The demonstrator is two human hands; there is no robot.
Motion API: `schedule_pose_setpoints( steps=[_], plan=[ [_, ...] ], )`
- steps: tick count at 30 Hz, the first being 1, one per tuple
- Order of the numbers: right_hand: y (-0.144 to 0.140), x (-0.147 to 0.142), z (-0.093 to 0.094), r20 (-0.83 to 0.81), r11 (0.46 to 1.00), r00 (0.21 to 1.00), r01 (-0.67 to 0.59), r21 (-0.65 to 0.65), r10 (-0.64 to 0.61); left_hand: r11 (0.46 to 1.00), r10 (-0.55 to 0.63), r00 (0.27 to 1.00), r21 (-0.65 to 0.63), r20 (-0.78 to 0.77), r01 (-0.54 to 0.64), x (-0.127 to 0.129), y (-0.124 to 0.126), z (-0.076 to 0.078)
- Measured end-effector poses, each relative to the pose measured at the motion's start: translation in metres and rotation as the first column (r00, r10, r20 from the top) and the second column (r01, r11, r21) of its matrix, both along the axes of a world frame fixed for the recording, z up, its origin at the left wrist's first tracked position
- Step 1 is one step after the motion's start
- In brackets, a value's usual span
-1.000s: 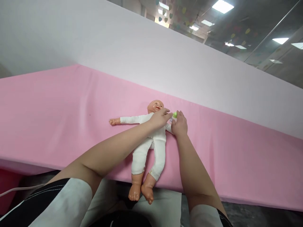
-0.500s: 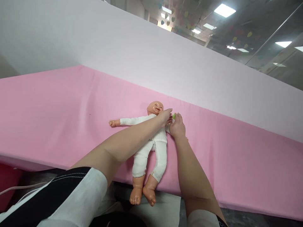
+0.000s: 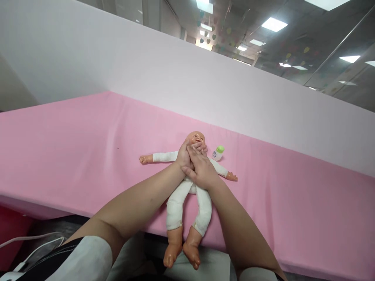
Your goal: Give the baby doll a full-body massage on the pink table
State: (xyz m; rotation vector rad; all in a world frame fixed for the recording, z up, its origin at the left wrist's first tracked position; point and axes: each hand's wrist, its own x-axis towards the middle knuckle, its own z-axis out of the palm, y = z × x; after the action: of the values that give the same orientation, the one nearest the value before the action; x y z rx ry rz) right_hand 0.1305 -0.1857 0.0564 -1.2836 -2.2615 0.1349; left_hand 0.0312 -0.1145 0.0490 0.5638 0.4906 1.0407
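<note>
A baby doll in a white suit lies on its back on the pink surface, arms spread, bare feet hanging over the near edge. My left hand and my right hand rest together on the doll's chest, just below its chin, the right one over the left, fingers laid flat and close together. A small white bottle with a green cap stands on the pink surface just right of the doll's head, free of both hands.
A pale lilac padded wall rises behind the pink surface. A white cable lies at the lower left, below the near edge. Glass partitions and ceiling lights show at the upper right.
My right hand has let go of the green-capped bottle, which now stands alone beside the doll's head. Both hands have moved onto the doll's chest.
</note>
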Motion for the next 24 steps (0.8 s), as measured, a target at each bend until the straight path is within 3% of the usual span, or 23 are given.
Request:
schedule_pose_setpoints(
  steps=[4,7,11,18,24],
  plan=[
    [-0.005,-0.007,-0.002,0.055,0.998,0.998,0.026,-0.062,-0.022,0.998,0.014,0.988,-0.067,0.153,-0.004,-0.019,0.01,0.005],
    [-0.013,-0.012,0.005,0.068,0.994,0.995,-0.065,-0.09,0.072,0.999,0.035,0.98,-0.048,0.198,-0.026,-0.034,0.019,0.007],
    [-0.024,-0.024,0.011,0.059,0.982,0.983,-0.166,-0.092,0.172,0.997,-0.078,0.954,0.021,0.29,0.075,-0.038,0.019,0.006],
    [-0.011,-0.017,0.0,0.121,0.999,0.992,0.022,-0.03,-0.018,0.963,-0.247,0.933,-0.042,0.263,0.267,-0.02,0.002,0.002],
    [-0.001,-0.008,-0.007,0.204,0.986,0.967,0.163,-0.025,-0.154,0.975,-0.184,0.941,-0.07,0.285,0.212,-0.031,0.011,0.007]
  ],
)
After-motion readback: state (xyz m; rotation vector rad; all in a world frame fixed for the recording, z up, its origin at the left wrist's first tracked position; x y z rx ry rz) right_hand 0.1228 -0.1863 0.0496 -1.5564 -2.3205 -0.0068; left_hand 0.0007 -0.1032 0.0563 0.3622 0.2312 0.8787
